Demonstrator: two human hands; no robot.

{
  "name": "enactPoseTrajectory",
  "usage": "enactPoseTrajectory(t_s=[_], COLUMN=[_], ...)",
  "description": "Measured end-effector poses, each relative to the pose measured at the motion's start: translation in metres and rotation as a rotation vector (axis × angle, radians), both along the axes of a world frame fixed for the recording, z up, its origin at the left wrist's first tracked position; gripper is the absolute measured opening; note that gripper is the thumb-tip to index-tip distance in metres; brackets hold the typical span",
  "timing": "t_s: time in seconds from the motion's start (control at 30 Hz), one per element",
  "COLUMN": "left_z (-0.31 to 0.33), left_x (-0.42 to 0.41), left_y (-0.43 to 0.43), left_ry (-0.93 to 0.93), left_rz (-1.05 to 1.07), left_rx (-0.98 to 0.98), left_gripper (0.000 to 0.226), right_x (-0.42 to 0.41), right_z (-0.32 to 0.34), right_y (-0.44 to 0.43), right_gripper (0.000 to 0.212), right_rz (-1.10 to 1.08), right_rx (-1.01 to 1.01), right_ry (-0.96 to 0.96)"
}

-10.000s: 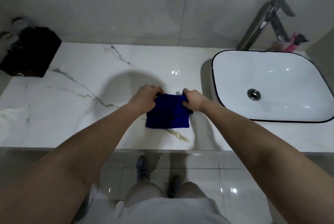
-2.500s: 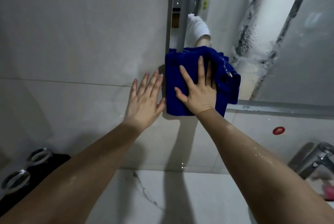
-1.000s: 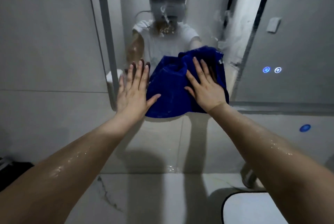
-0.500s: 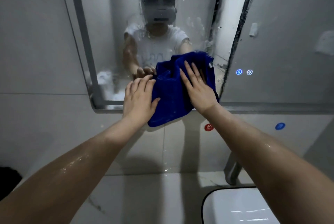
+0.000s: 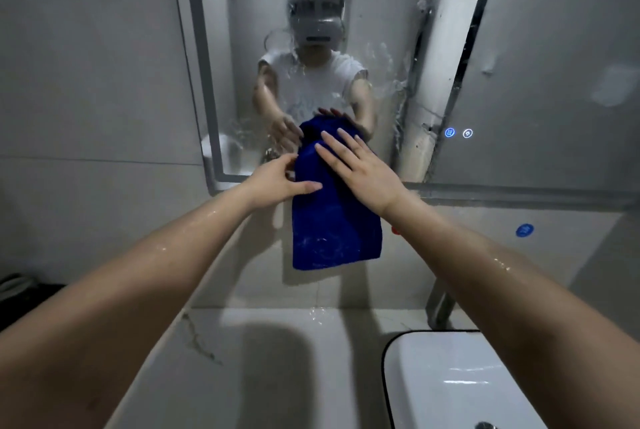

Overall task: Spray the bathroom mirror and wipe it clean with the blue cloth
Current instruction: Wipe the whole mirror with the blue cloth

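Note:
The bathroom mirror [image 5: 519,75] hangs on the wall ahead, wet with streaks and drops in its upper middle. A blue cloth [image 5: 332,234] lies against its lower edge and hangs down over the tiled wall below. My right hand [image 5: 363,172] presses flat on the cloth's upper part, fingers straight and spread. My left hand [image 5: 277,181] holds the cloth's left edge, thumb across the front and fingers curled at the edge. No spray bottle is in view.
A white basin [image 5: 450,380] with a black rim sits at the bottom right, a faucet base [image 5: 440,311] behind it. The marble counter [image 5: 242,359] runs below. A black object [image 5: 24,290] lies at the far left. Two lit touch buttons [image 5: 458,133] glow on the mirror.
Both hands and the cloth slid right along the mirror's lower part. The cloth now hangs longer below the frame. My left hand went from lying flat beside the cloth to holding its edge.

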State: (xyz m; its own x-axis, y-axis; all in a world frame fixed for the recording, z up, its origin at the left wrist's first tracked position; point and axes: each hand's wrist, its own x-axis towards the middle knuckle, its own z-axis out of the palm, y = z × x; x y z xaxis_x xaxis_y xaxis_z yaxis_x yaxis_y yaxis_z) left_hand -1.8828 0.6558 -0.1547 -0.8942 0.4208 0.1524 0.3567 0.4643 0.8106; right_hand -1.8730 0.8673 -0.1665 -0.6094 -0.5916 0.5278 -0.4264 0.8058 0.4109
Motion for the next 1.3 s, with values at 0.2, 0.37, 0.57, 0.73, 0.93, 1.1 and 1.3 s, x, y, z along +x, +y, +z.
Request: enactPoseTrajectory(t_s=[0.2,0.37,0.57,0.73,0.93,1.1,1.3], left_z=[-0.028,-0.047,-0.062,-0.068,-0.102,-0.126,-0.133], left_x=[0.032,0.060,0.080,0.092,0.103,0.110,0.113], left_y=[0.002,-0.017,-0.032,-0.026,-0.027,-0.025,-0.026], left_ry=[-0.006,-0.225,-0.288,-0.366,-0.473,-0.589,-0.655], left_rz=[0.074,0.040,0.080,0.058,0.188,0.264,0.305], left_rx=[-0.027,0.060,0.048,0.128,0.163,0.403,0.621], left_gripper=[0.051,0.020,0.027,0.032,0.030,0.029,0.025], right_x=[0.036,0.065,0.086,0.101,0.133,0.152,0.159], right_z=[-0.016,-0.049,-0.099,-0.126,-0.180,-0.239,-0.238], right_y=[-0.023,-0.028,-0.033,-0.035,-0.040,-0.048,-0.068], right_gripper=[0.061,0.074,0.046,0.047,0.026,0.043,0.061], right_rz=[-0.019,-0.073,-0.082,-0.275,-0.312,-0.317,-0.138], right_rx=[-0.215,-0.360,-0.609,-0.566,-0.430,-0.542,-1.121], right_ry=[-0.158,-0.272,-0.427,-0.467,-0.529,-1.107,-1.322])
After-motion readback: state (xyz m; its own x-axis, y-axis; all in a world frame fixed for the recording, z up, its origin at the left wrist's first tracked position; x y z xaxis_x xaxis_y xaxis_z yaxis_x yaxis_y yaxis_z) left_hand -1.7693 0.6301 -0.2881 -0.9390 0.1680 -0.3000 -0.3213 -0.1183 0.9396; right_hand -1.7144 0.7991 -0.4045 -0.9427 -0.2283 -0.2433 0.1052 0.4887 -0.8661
